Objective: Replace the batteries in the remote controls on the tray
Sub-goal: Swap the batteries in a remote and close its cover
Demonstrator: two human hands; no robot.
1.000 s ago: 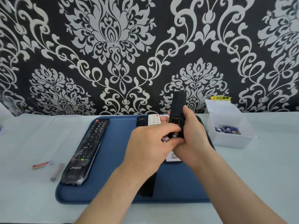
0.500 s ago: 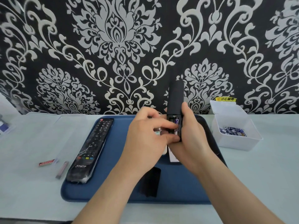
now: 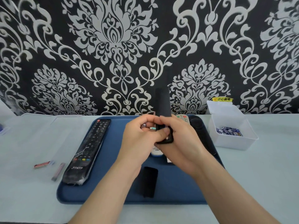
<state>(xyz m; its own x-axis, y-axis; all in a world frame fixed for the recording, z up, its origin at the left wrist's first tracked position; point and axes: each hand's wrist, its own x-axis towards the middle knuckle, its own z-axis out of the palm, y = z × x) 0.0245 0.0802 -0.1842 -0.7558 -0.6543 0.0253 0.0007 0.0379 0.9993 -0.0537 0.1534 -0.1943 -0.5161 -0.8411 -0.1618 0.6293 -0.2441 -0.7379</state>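
Note:
My right hand (image 3: pixel 181 143) grips a slim black remote (image 3: pixel 162 102), held upright above the blue tray (image 3: pixel 178 188) with its back facing me and the battery bay uncovered. My left hand (image 3: pixel 139 141) pinches a battery (image 3: pixel 152 128) at the bay's left edge, thumb over the bay. The black battery cover (image 3: pixel 148 181) lies on the tray near my wrists. A long black remote (image 3: pixel 88 151) lies along the tray's left side. A white remote (image 3: pixel 182 118) is mostly hidden behind my hands.
A white open box (image 3: pixel 233 141) holding several blue batteries (image 3: pixel 229 130) stands right of the tray. Two used batteries (image 3: pixel 48 167) lie inside a clear shallow container (image 3: pixel 32 135) on the left. A patterned wall rises right behind the table.
My left fingers shifted from pressing at the bay's lower end to pinching a battery at the bay's left edge. The remote now sits a little higher. The view shifted slightly.

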